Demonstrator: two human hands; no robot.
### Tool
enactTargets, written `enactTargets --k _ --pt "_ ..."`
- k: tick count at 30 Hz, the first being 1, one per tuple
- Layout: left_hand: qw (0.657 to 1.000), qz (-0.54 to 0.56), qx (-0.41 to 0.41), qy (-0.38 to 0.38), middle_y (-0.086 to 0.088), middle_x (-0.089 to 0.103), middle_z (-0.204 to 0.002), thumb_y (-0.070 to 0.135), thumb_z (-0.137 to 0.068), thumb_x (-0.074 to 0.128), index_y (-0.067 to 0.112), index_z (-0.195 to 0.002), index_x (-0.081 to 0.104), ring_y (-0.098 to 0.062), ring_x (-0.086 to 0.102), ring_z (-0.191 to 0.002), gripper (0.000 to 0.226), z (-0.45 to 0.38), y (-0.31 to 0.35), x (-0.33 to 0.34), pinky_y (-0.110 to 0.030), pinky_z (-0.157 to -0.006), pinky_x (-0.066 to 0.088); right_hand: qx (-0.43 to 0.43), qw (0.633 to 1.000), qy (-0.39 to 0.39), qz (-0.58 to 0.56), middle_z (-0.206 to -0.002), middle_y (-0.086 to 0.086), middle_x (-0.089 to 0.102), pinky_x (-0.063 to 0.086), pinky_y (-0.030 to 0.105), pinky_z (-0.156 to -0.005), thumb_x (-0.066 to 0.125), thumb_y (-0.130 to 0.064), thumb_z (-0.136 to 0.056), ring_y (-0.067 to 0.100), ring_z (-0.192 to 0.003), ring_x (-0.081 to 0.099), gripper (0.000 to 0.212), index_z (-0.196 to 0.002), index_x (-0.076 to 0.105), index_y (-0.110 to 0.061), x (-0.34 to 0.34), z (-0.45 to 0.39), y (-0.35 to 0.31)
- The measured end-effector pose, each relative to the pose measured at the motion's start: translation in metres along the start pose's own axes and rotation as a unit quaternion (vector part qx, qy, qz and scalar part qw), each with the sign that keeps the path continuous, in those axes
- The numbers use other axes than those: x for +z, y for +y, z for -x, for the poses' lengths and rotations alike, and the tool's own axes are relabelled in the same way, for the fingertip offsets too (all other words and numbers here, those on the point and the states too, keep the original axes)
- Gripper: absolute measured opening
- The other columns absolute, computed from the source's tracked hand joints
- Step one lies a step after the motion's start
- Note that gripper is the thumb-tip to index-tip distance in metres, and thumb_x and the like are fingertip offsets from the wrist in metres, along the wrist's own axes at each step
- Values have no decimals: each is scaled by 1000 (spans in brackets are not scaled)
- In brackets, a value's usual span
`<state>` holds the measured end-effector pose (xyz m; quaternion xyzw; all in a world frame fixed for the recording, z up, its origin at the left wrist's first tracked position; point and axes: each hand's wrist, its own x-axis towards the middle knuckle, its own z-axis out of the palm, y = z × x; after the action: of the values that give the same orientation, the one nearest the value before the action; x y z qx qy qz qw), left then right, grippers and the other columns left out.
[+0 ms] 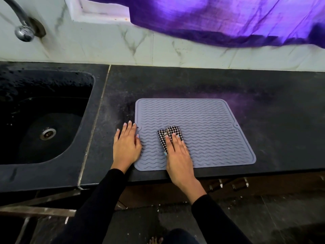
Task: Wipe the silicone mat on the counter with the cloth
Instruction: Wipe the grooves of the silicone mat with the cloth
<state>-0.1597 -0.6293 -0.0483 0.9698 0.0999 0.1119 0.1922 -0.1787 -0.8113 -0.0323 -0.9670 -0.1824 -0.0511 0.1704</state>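
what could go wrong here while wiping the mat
The silicone mat has its near edge close to the counter front edge, so a hard pull toward the body might slide it off. The left hand only pins its left edge. The cloth is small and bunched under the right hand, so strokes may miss spots.

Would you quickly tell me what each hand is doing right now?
Left hand: open, resting flat on the mat's left edge and the counter.
Right hand: open, straight fingers pressing the cloth onto the mat.
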Motion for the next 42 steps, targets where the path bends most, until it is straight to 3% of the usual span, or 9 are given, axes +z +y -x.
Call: enactTargets --k 9,14,20,26,30,33,36,38,42 --pt "1000 -2 5 -4 -6 29 -152 33 -89 21 12 -142 34 -18 19 -142 59 -1 -2 0 -38 -117 8 224 864 116 -435 -138 7 50 43 16 -89 39 -10 -98 12 -115 51 39 -137 43 -12 -34 -27 28" --pt "1000 1 4 -4 -6 28 -152 34 -89 20 12 -142 33 -17 18 -143 59 0 -3 1 -36 -117 6 47 954 21 -295 -122 -10 57 50 18 -84 44 -12 -96 6 -95 60 50 -143 32 -25 -39 -9 0" --pt "1000 -8 0 0 -6 28 -152 29 -93 25 11 -142 34 -18 19 -143 53 -2 0 2 -37 -117 7 -100 991 -55 -70 -152 -1 30 -7 27 -114 50 3 -82 13 -143 21 67 -143 35 -20 -12 -1 -4" --pt "1000 -17 -5 -17 -3 24 -154 34 -88 15 13 -144 29 -16 14 -144 61 -1 1 0 -35 -117 3 -54 982 -99 -154 -143 0 46 34 32 -109 48 1 -86 20 -124 51 51 -129 55 -26 -23 -13 3" --pt "999 32 -12 -31 -6 24 -153 34 -90 20 11 -143 30 -17 14 -144 59 -2 -1 -5 -33 -116 1 226 782 -118 -568 -123 15 62 46 22 -57 38 10 -82 17 -78 58 52 -101 69 -28 -51 -45 24" --pt "997 59 3 -51 -9 20 -154 25 -98 34 8 -144 28 -20 10 -144 49 -1 -2 -9 -33 -116 -1 140 874 -72 -461 -130 2 58 46 16 -57 43 8 -86 3 -71 57 52 -115 63 -30 -54 -42 16" --pt "998 5 3 -56 -10 14 -156 33 -97 23 7 -145 22 -21 6 -145 54 8 0 -8 -36 -116 -2 -68 961 -114 -243 -143 -7 43 25 22 -111 46 7 -87 0 -126 40 54 -125 57 -29 -34 -24 -2" --pt "999 -25 5 -42 -9 17 -155 45 -87 3 7 -145 25 -20 9 -145 72 12 1 -6 -36 -116 -1 -161 978 -91 -93 -145 -4 43 5 28 -114 50 5 -83 13 -137 32 54 -126 58 -26 -16 -13 -4" --pt "998 -50 6 -46 -6 16 -156 49 -76 -9 10 -145 24 -17 9 -144 86 10 -2 -2 -35 -116 -1 -188 979 -44 58 -126 1 63 32 43 -103 71 -1 -60 25 -119 57 55 -108 69 -27 -6 -1 3"
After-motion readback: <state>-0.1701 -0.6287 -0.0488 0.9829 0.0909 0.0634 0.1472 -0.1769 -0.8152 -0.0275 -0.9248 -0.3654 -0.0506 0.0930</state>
